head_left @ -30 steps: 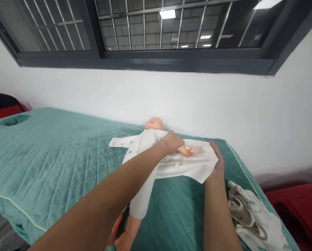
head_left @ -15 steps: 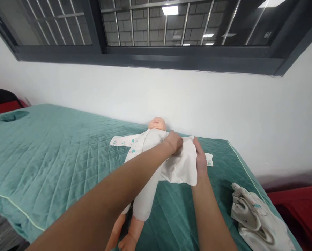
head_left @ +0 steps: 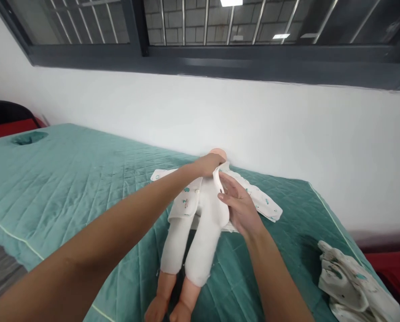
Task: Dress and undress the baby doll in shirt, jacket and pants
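Note:
A baby doll [head_left: 205,252] lies on its back with its head by the wall and white leggings on its legs. It wears a white baby jacket [head_left: 183,203] with teal prints, one sleeve spread to each side. My left hand [head_left: 210,164] is closed at the jacket's collar, over the doll's neck, covering much of its head; its fingertips are partly hidden. My right hand [head_left: 238,203] grips the edge of the jacket's right front panel, thumb in front and fingers behind, lifting it above the chest. The left front panel lies over the doll's belly.
A green quilted cover [head_left: 95,179] spreads under the doll, with a hole [head_left: 28,137] at far left. Folded printed baby clothes [head_left: 351,281] lie at the right edge. Red chairs stand at both sides. Behind are a white wall [head_left: 287,120] and a barred window.
The jacket's right panel, earlier spread out to the right, is now drawn back toward the doll's chest. My left hand has moved up to the collar. The view has turned slightly left.

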A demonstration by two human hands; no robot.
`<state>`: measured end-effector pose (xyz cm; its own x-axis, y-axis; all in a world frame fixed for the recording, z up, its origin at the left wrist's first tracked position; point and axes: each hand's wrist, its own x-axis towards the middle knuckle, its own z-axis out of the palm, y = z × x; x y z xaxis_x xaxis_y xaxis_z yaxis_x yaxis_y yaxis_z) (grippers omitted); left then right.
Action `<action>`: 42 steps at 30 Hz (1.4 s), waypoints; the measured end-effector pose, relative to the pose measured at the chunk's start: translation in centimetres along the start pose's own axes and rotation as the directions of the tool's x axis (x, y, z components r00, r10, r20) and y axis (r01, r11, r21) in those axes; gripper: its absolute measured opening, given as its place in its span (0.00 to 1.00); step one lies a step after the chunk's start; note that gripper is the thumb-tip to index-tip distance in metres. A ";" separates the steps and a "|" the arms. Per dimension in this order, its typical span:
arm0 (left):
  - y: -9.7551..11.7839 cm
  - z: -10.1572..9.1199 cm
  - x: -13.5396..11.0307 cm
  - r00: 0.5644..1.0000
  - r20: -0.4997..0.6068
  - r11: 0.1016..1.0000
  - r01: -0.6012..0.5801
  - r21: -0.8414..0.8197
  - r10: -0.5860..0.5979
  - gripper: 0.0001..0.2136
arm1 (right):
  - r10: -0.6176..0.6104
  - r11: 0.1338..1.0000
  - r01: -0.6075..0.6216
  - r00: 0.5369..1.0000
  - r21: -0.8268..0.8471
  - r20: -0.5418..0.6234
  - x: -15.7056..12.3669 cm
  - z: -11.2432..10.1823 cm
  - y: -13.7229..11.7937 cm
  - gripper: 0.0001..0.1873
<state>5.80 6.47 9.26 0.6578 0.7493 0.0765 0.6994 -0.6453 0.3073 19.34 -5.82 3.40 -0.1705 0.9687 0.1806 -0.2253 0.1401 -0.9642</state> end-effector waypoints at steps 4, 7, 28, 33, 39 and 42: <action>0.6 -0.9 -1.3 0.997 0.022 0.986 0.077 -0.150 -0.074 0.19 | 0.108 0.920 -0.065 0.990 -0.387 0.092 -0.5 1.2 -0.1 0.31; 1.1 -0.4 -0.9 0.997 0.038 0.994 0.064 -0.088 -0.061 0.16 | 0.024 0.726 0.075 0.991 -0.684 0.134 -1.0 2.5 -0.2 0.28; -3.8 11.9 -18.4 0.787 -0.532 0.924 0.122 -0.363 -0.313 0.11 | -0.514 0.443 0.394 0.848 -0.805 0.132 -0.8 -0.1 3.2 0.17; -2.3 12.7 -21.4 0.871 -0.376 0.938 0.227 -0.261 -0.315 0.13 | -0.410 0.711 0.150 0.882 -0.687 -0.233 -5.2 -1.4 5.1 0.20; -1.6 12.1 -21.8 0.881 -0.345 0.940 0.261 -0.219 -0.325 0.12 | -0.203 0.848 -0.058 0.882 -0.526 -0.425 -9.7 -1.5 7.0 0.31; -1.3 12.1 -21.7 0.878 -0.356 0.947 0.281 -0.158 -0.320 0.09 | -0.247 0.704 -0.128 0.879 -0.699 -0.409 -9.6 -0.2 6.4 0.28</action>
<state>-6.02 -10.72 -4.31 0.2538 0.9173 0.3068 0.8028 -0.3767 0.4622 19.76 -14.22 -4.56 0.2978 0.9004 0.3172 0.5338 0.1184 -0.8373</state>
